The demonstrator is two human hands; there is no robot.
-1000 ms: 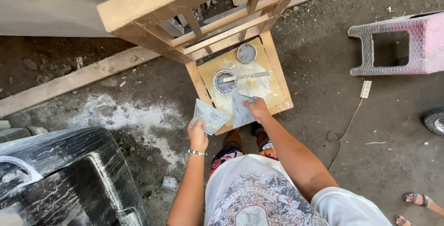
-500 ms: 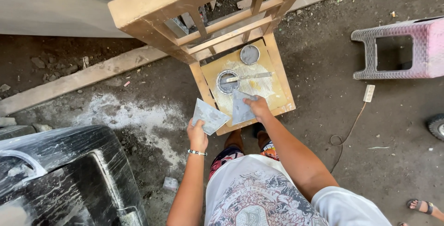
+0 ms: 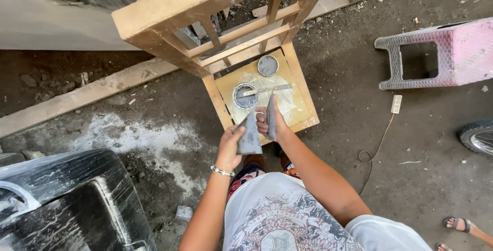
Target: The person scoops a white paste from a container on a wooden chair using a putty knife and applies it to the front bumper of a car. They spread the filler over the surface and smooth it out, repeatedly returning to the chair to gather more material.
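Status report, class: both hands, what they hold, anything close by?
Left hand holds flat grey scraper. Right hand grips second grey blade. Open round tin beside them.

The left hand [image 3: 229, 146] is holding a flat grey scraper [image 3: 250, 137]. The right hand [image 3: 267, 122] is holding another grey blade [image 3: 271, 120] over the wooden chair [image 3: 300, 104], near an open can [image 3: 245, 96].

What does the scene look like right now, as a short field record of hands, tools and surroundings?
left hand: holds a grey flat scraper, grip closed
right hand: holds a second scraper blade edge-on
work surface: wooden chair seat
on seat: open putty can, round lid, flat stick
right of chair: pink plastic stool, lying on its side
lower left: black wrapped object
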